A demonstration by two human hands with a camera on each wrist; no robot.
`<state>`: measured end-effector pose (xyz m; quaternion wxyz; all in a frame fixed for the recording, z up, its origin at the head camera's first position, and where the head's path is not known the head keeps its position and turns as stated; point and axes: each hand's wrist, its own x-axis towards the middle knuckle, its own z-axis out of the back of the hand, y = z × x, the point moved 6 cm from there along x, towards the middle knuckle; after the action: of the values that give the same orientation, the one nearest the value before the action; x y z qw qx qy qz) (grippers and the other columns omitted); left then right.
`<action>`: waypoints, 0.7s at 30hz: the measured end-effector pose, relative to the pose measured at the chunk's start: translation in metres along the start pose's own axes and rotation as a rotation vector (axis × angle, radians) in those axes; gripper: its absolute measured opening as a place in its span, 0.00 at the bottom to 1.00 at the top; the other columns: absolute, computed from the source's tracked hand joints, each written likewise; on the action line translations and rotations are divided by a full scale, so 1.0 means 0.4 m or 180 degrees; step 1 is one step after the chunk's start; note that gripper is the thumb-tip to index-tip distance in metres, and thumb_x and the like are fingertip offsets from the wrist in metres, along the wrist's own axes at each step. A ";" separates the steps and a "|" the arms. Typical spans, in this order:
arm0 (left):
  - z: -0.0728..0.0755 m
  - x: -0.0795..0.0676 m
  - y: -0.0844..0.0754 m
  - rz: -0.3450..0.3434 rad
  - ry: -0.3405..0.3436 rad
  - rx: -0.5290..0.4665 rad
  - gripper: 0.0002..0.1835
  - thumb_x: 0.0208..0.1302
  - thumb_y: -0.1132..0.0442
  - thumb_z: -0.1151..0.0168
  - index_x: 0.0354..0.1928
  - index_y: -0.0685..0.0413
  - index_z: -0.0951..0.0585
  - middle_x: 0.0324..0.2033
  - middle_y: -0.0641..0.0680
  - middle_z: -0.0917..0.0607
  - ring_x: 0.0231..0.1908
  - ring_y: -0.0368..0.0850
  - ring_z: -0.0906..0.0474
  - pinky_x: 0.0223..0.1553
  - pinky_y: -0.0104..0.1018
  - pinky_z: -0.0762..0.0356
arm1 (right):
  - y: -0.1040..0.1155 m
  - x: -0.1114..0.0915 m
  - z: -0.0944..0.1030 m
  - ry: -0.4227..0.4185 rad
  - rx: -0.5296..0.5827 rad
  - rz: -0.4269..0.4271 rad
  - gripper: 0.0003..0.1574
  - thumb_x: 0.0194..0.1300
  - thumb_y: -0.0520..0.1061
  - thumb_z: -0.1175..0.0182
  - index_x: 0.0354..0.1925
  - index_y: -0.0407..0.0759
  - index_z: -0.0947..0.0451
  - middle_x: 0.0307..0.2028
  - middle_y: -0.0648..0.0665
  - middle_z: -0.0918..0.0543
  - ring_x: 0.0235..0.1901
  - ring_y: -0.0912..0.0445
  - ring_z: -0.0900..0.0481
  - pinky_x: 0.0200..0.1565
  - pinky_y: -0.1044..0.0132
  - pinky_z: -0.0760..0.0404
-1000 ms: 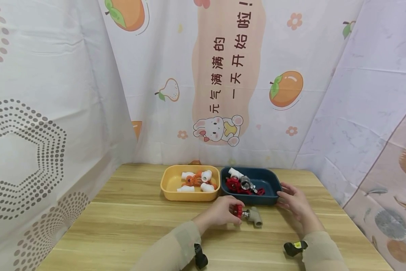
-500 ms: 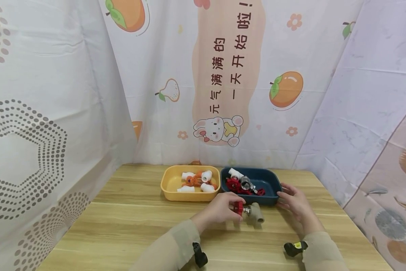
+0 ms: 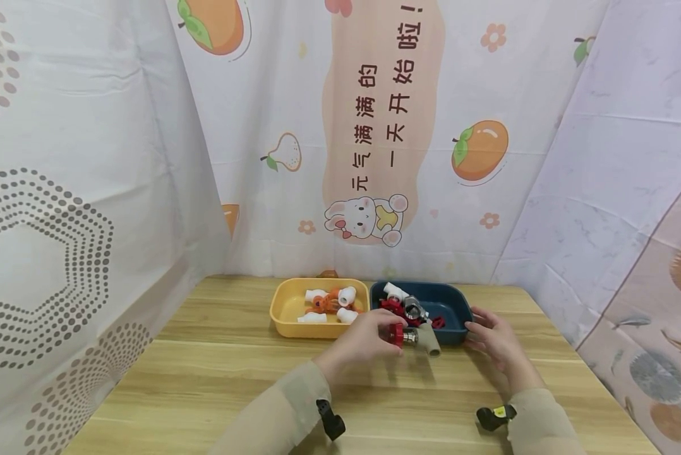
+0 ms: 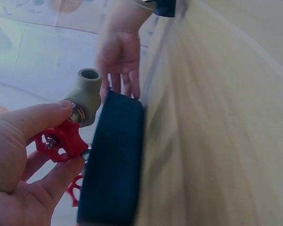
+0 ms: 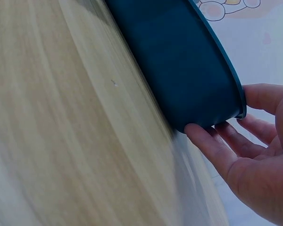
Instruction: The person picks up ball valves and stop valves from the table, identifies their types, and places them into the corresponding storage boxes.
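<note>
My left hand (image 3: pixel 366 338) pinches the red handwheel (image 4: pixel 61 141) of a stop valve with a grey T-shaped body (image 3: pixel 428 340). It holds the valve off the table, close to the front wall of a dark blue tray (image 3: pixel 453 302). In the left wrist view, thumb and fingers sit on either side of the wheel, and the grey body (image 4: pixel 86 96) points away from the palm. My right hand (image 3: pixel 494 338) holds the tray's right front corner; the right wrist view shows its fingertips against the outer wall (image 5: pixel 179 66) and the rim.
Inside the blue tray lie red-handled valves (image 3: pixel 393 306), a metal fitting (image 3: pixel 412 308) and a white pipe fitting (image 3: pixel 395 291). A yellow tray (image 3: pixel 283 309) on its left holds white fittings (image 3: pixel 312 317) and orange parts (image 3: pixel 326 302). Patterned curtains (image 3: pixel 249 208) stand behind the wooden table (image 3: pixel 215 373).
My left hand has lifted the valve from the table and carried it up toward the blue tray's front edge. The right hand stays at the tray's corner.
</note>
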<state>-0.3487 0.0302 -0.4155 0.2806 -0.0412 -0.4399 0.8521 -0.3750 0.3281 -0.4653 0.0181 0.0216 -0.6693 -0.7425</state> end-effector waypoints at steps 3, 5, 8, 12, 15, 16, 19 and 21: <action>0.020 0.002 -0.014 -0.0055 -0.0044 0.0039 0.27 0.55 0.56 0.20 0.58 0.37 0.16 0.58 0.40 0.22 0.52 0.38 0.26 0.51 0.33 0.20 | 0.001 -0.001 -0.001 0.0005 0.0001 -0.0010 0.41 0.77 0.37 0.46 0.77 0.28 0.54 0.71 0.18 0.46 0.49 0.50 0.17 0.53 0.52 0.17; 0.033 0.005 -0.024 -0.0115 -0.0079 0.0029 0.27 0.55 0.56 0.20 0.58 0.39 0.15 0.59 0.42 0.22 0.51 0.38 0.25 0.49 0.31 0.20 | 0.003 -0.002 -0.002 0.0006 0.0005 -0.0015 0.42 0.77 0.37 0.46 0.77 0.27 0.54 0.71 0.18 0.46 0.49 0.50 0.17 0.53 0.51 0.17; 0.054 0.011 -0.037 -0.0190 -0.0127 0.0022 0.27 0.55 0.56 0.20 0.58 0.43 0.15 0.58 0.44 0.21 0.50 0.39 0.23 0.46 0.29 0.18 | 0.005 -0.003 -0.003 0.0007 0.0005 -0.0018 0.42 0.77 0.38 0.46 0.77 0.27 0.54 0.71 0.18 0.46 0.49 0.50 0.17 0.53 0.51 0.17; 0.076 0.015 -0.047 -0.0198 -0.0189 0.0011 0.27 0.56 0.55 0.20 0.59 0.42 0.16 0.57 0.43 0.21 0.49 0.42 0.22 0.45 0.28 0.18 | 0.008 -0.004 -0.003 0.0014 -0.0015 -0.0022 0.42 0.77 0.38 0.46 0.78 0.28 0.54 0.72 0.18 0.46 0.50 0.48 0.17 0.53 0.51 0.17; 0.085 0.017 -0.050 -0.0181 -0.0210 -0.0018 0.27 0.57 0.56 0.21 0.59 0.37 0.16 0.55 0.42 0.20 0.48 0.42 0.21 0.46 0.29 0.18 | 0.008 -0.005 -0.003 0.0020 -0.0029 -0.0026 0.42 0.78 0.39 0.46 0.78 0.28 0.55 0.72 0.18 0.46 0.51 0.47 0.18 0.53 0.51 0.17; 0.086 0.017 -0.050 -0.0185 -0.0209 -0.0035 0.27 0.57 0.57 0.21 0.60 0.36 0.17 0.54 0.41 0.20 0.47 0.41 0.21 0.46 0.29 0.18 | 0.009 -0.005 -0.003 0.0017 -0.0031 -0.0028 0.42 0.78 0.39 0.46 0.78 0.28 0.55 0.72 0.18 0.46 0.52 0.46 0.18 0.54 0.51 0.17; 0.088 0.019 -0.051 -0.0219 -0.0212 -0.0053 0.27 0.57 0.57 0.21 0.60 0.34 0.17 0.51 0.40 0.19 0.45 0.40 0.22 0.45 0.29 0.18 | 0.008 -0.005 -0.003 0.0010 -0.0035 -0.0036 0.42 0.78 0.39 0.46 0.78 0.28 0.54 0.72 0.18 0.46 0.52 0.46 0.18 0.54 0.51 0.17; 0.089 0.020 -0.051 -0.0236 -0.0221 -0.0057 0.27 0.57 0.56 0.21 0.60 0.35 0.17 0.50 0.40 0.19 0.45 0.39 0.22 0.45 0.29 0.19 | 0.007 -0.005 -0.003 0.0006 -0.0042 -0.0038 0.42 0.78 0.38 0.46 0.78 0.28 0.54 0.72 0.19 0.46 0.53 0.46 0.19 0.53 0.51 0.17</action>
<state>-0.3578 0.0178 -0.3766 0.2961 0.0023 -0.4582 0.8380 -0.3731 0.3268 -0.4626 0.0145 0.0262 -0.6643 -0.7469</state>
